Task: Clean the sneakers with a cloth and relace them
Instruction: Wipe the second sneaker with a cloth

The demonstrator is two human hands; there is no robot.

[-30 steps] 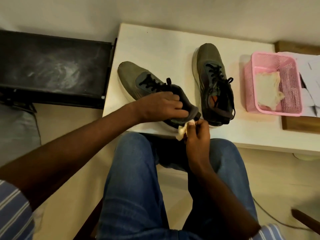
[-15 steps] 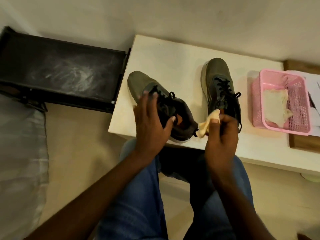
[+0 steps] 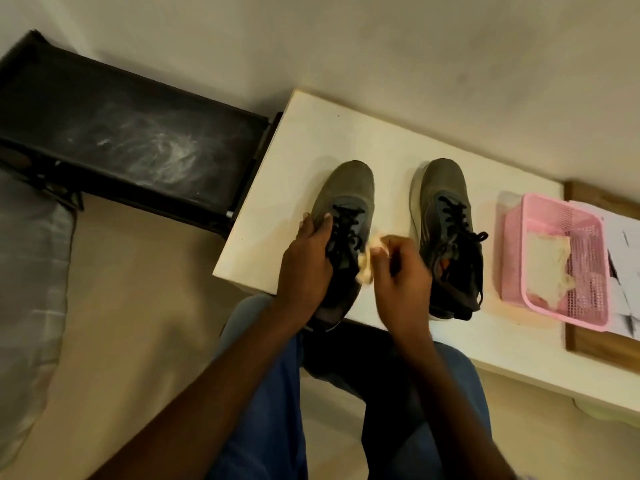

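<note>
On the white rectangular tabletop (image 3: 304, 140), two grey-olive sneakers with black laces sit side by side, toes pointing far toward the wall. Left sneaker (image 3: 349, 188) has its heel at the near table edge, slightly overhanging. Left hand (image 3: 306, 261) grips that sneaker from its left side, fingers curled over the upper beside the laces. Right hand (image 3: 401, 271) is just right of the same sneaker, fingers closed around a small crumpled cream cloth (image 3: 367, 271); the cloth touches the sneaker's right side near the collar. This hand is motion-blurred, so finger detail is unclear. Right sneaker (image 3: 443, 202) stands untouched, laced, with loose lace ends hanging on its right side, apart from the hands.

Right of it, a pink perforated plastic basket (image 3: 588, 271) sits on the tabletop, holding another pale cloth (image 3: 547, 265). Basket's right side rests against a brown wooden board (image 3: 595, 351) carrying white papers (image 3: 623, 251).

Surroundings: plain beige wall (image 3: 381, 46) at far side; black dusty flat-topped stand (image 3: 121, 140) to the left, butting the table's left end; grey cushion (image 3: 27, 271) at far left; tan floor (image 3: 138, 323). Person's blue-jeaned knees (image 3: 263, 410) sit under the near table edge.
</note>
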